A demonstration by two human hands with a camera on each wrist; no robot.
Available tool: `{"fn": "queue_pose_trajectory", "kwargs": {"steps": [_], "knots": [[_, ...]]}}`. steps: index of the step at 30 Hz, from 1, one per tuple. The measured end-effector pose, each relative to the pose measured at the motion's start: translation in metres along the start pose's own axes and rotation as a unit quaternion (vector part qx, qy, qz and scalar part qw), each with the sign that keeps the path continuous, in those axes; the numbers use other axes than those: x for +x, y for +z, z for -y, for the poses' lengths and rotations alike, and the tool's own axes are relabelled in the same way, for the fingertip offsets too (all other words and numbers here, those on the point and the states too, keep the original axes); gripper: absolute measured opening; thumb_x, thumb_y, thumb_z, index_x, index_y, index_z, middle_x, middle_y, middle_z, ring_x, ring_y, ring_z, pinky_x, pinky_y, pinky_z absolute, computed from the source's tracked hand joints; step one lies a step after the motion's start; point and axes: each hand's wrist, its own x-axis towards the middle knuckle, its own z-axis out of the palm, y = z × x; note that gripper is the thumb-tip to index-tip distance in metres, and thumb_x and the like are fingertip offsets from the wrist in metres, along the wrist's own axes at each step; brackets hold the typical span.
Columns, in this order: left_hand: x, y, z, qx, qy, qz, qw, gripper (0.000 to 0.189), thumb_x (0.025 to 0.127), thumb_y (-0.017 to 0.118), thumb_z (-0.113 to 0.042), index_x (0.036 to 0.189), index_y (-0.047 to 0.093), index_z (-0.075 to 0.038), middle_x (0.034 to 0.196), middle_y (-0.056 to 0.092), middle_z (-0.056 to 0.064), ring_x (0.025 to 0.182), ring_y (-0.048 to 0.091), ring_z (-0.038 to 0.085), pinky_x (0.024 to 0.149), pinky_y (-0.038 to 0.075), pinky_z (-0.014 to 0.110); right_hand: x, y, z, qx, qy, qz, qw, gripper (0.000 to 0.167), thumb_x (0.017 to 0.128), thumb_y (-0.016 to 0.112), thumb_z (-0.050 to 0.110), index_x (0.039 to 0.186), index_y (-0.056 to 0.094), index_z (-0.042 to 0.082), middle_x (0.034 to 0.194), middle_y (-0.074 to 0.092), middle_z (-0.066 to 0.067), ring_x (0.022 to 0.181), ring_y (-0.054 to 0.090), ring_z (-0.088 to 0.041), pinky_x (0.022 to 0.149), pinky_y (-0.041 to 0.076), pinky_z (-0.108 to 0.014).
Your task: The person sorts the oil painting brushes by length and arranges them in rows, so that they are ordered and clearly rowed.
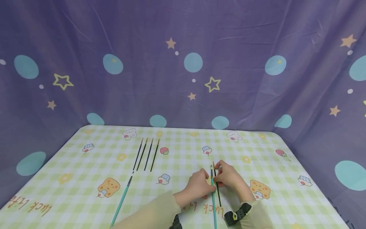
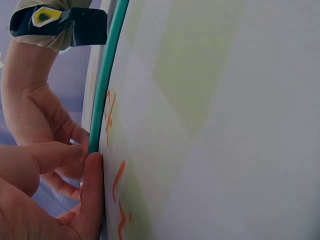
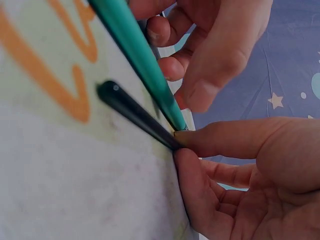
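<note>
My right hand (image 1: 227, 175) pinches a thin black-handled paintbrush (image 1: 218, 194) between thumb and finger, its bristles pointing to the back. In the right wrist view the butt of its handle lies close over the cloth. Just left of it is a thicker paintbrush with a teal handle (image 1: 213, 206), almost parallel to it. My left hand (image 1: 198, 185) is at this teal brush, one digit touching the handle near its upper part. Another fingertip (image 3: 202, 97) of that hand stands apart from the brush in the right wrist view.
Several thin black paintbrushes (image 1: 148, 156) lie side by side at the left back. Below them, a second teal-handled paintbrush (image 1: 123, 199) lies slanted toward the front edge. A green checked cloth (image 1: 183, 149) covers the table, with a purple curtain (image 1: 243, 105) behind.
</note>
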Motion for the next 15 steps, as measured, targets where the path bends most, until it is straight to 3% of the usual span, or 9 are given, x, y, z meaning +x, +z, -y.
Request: {"fn": "queue_pose_trajectory", "kwargs": {"steps": [6, 15], "knots": [[0.0005, 0.0063, -0.0039, 0.027, -0.002, -0.017, 0.9995, 0.037, 0.068, 0.075, -0.011, 0.088, 0.045, -0.003, 0.069, 0.046, 0.006, 0.036, 0.044, 0.013, 0.039, 0.039, 0.025, -0.0002, -0.0005, 0.0004, 0.002, 0.001, -0.001, 1.0000, 0.035, 0.073, 0.067, -0.002, 0.103, 0.049, 0.002, 0.078, 0.050, -0.009, 0.058, 0.055, -0.017, 0.049, 0.051, -0.026], [0.0000, 0.0058, -0.0053, 0.060, 0.004, -0.029, 0.9978, 0.034, 0.066, 0.073, -0.005, 0.084, 0.044, -0.003, 0.068, 0.045, 0.005, 0.040, 0.045, 0.014, 0.042, 0.039, 0.025, 0.0000, -0.0003, -0.0001, -0.001, -0.002, 0.001, 1.0000, 0.037, 0.072, 0.068, -0.002, 0.104, 0.049, 0.002, 0.080, 0.051, -0.009, 0.060, 0.055, -0.016, 0.050, 0.051, -0.026]]}}
